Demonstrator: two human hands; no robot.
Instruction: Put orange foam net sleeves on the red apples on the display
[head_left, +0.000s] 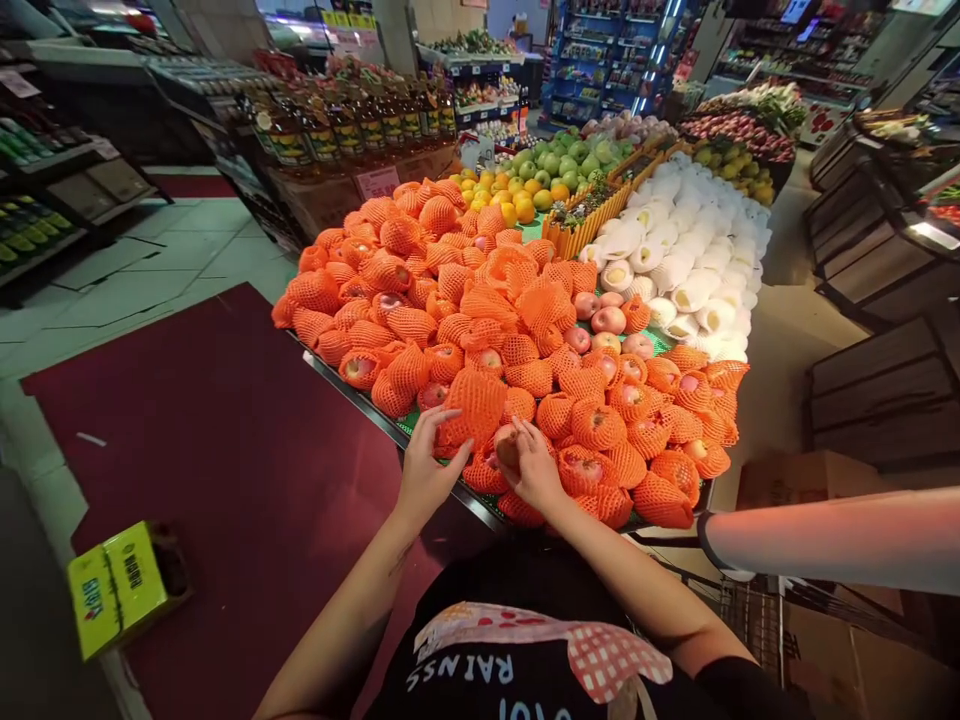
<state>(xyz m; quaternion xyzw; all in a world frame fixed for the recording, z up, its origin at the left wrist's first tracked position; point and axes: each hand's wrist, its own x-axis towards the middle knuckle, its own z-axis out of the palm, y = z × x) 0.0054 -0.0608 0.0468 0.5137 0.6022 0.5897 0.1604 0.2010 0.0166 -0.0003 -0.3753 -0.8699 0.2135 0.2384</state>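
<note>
My left hand (433, 468) has its thumb and fingers on an orange foam fruit net (480, 402), which stands up above the display's front edge. Just to the right, my right hand (534, 466) is closed around an apple (508, 447) that looks reddish brown and bare; my fingers cover part of it. Around both hands lie many apples in orange nets (596, 425), heaped on the sloping stand. Farther back, a few bare pink apples (608, 320) rest together between the orange nets and the white ones.
White foam-wrapped fruit (690, 250) fills the stand's right side. Oranges (517, 195) and green fruit (574, 155) lie behind. Bottles (322, 130) line the back left. A yellow-green box (124, 588) sits at lower left, and a pale rounded bar (832, 538) juts in from the right.
</note>
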